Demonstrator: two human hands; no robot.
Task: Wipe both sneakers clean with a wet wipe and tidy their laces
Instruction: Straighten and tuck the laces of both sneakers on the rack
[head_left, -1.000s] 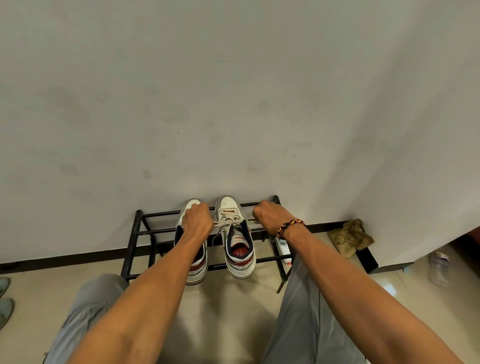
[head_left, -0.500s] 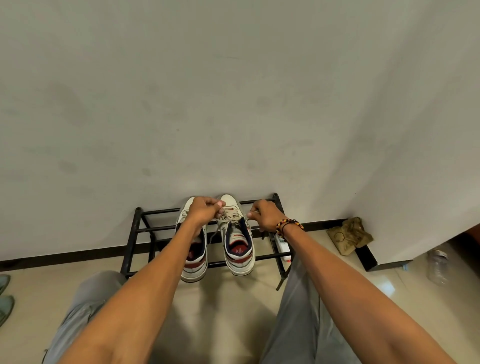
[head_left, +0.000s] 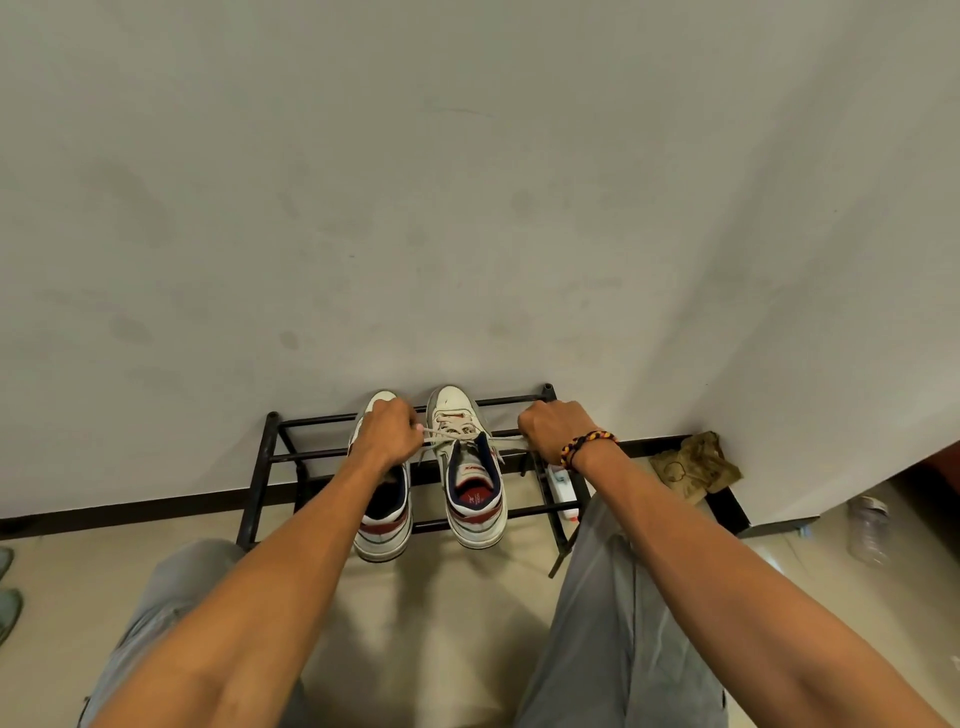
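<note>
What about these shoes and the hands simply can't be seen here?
- Left sneaker: its front and laces, head view, covered by the left hand.
- Right hand: fingertips curled under, lace grip hidden.
- White object behind the rack: partly blocked by the wrist.

The left hand (head_left: 388, 434) is covering the middle of the left sneaker (head_left: 383, 525). Both fists are hiding the lace (head_left: 467, 440) ends. The picture's edge is cutting off grey shoes (head_left: 6, 597) at the far left.
</note>
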